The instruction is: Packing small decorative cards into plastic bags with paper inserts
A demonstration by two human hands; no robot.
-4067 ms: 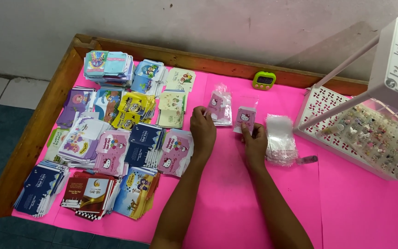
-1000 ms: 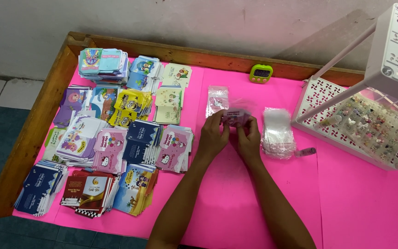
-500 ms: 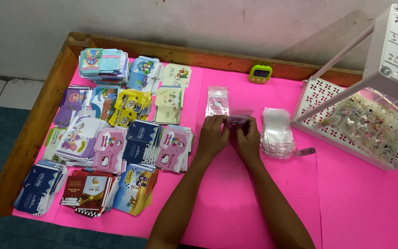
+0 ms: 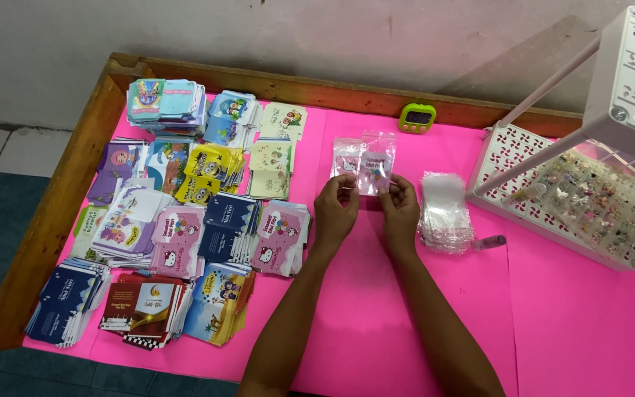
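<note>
Both of my hands hold one small clear plastic pouch with a pink card inside (image 4: 376, 165) upright over the pink table cover. My left hand (image 4: 334, 208) pinches its lower left edge and my right hand (image 4: 400, 206) pinches its lower right edge. Just behind it, a second filled clear pouch (image 4: 345, 156) lies flat on the cover. A stack of empty clear pouches (image 4: 444, 210) lies right beside my right hand.
Several piles of colourful printed envelopes (image 4: 178, 220) fill the left half of the table. A white perforated rack (image 4: 575, 184) holding small trinkets stands at the right. A green timer (image 4: 417, 117) sits by the wooden back rim (image 4: 295, 82). A small tube (image 4: 488, 242) lies near the rack.
My hands have lifted the pouch from flat on the cover to upright, and moved slightly apart along its lower edge. Earlier, each hand was at a separate pouch.
</note>
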